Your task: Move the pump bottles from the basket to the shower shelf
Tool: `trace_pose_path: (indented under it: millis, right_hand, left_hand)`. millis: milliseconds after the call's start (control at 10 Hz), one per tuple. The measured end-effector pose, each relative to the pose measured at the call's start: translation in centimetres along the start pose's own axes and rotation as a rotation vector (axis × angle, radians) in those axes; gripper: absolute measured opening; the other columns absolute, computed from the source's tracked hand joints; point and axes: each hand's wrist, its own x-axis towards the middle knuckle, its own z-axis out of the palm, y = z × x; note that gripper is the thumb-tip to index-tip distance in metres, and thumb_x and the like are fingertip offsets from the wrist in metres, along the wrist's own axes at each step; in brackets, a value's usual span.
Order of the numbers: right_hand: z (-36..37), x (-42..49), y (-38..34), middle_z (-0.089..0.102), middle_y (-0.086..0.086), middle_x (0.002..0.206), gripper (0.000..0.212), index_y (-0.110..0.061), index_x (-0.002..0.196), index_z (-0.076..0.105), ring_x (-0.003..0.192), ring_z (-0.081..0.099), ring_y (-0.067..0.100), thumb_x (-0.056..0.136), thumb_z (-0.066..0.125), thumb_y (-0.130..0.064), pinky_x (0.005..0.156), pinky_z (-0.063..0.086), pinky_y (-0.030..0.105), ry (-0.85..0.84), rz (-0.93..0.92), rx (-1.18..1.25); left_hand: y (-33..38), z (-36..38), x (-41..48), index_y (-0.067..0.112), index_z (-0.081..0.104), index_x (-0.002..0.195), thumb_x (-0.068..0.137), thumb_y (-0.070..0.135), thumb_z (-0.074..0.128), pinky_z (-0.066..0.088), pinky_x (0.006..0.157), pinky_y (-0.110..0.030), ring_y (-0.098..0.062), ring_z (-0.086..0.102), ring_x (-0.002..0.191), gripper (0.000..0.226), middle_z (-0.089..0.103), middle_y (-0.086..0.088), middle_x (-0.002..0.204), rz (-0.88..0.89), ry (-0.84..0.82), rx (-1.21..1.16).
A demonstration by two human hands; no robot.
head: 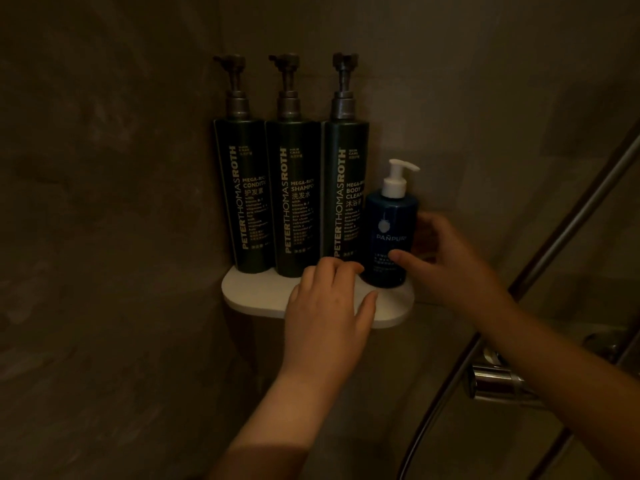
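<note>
A white corner shelf (256, 292) carries three tall dark green pump bottles side by side: conditioner (242, 195), shampoo (294, 195) and body cleanser (343, 188). A small blue pump bottle (391, 223) with a white pump stands upright at the shelf's right front. My right hand (450, 265) wraps it, thumb on its front and fingers behind its right side. My left hand (329, 306) lies on the shelf with curled fingers next to the blue bottle's base, holding nothing. The basket is out of view.
Dark stone walls meet in a corner behind the shelf. A metal shower hose (571, 220) runs diagonally at the right, down past a chrome mixer valve (495, 379) below my right forearm. The light is dim.
</note>
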Motion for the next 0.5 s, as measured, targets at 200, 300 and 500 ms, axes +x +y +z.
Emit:
trace_pose_path:
  millis: [200,300,500]
  right_hand:
    - [0.5,-0.1,-0.2,0.056,-0.017,0.110,0.051,-0.041,0.118,0.041,0.094,0.055,-0.011,0.076,0.071,-0.037,0.075,0.043,0.014,0.010,-0.012,0.035]
    - [0.4,-0.8,-0.3,0.055,-0.018,0.113,0.053,-0.034,0.123,0.041,0.098,0.054,-0.011,0.078,0.070,-0.038,0.080,0.045,0.016,0.018,-0.014,0.074]
    - [-0.8,-3.7,-1.1,0.049,-0.003,0.129,0.057,-0.022,0.133,0.041,0.110,0.050,0.009,0.085,0.058,-0.047,0.087,0.043,0.025,0.045,-0.030,-0.123]
  left_hand:
    - [0.0,-0.6,-0.4,0.018,0.060,0.115,0.085,0.036,0.061,0.044,0.073,-0.029,-0.015,0.052,0.095,0.035,0.057,0.001,0.105,-0.023,-0.031,0.011]
    - [0.0,-1.1,-0.6,0.017,0.059,0.116,0.086,0.037,0.061,0.042,0.074,-0.029,-0.016,0.051,0.095,0.036,0.056,0.001,0.105,-0.027,-0.049,0.034]
    - [0.6,-3.1,-1.4,0.021,0.052,0.127,0.091,0.044,0.051,0.039,0.083,-0.029,-0.014,0.047,0.106,0.043,0.053,0.002,0.116,-0.045,-0.110,0.101]
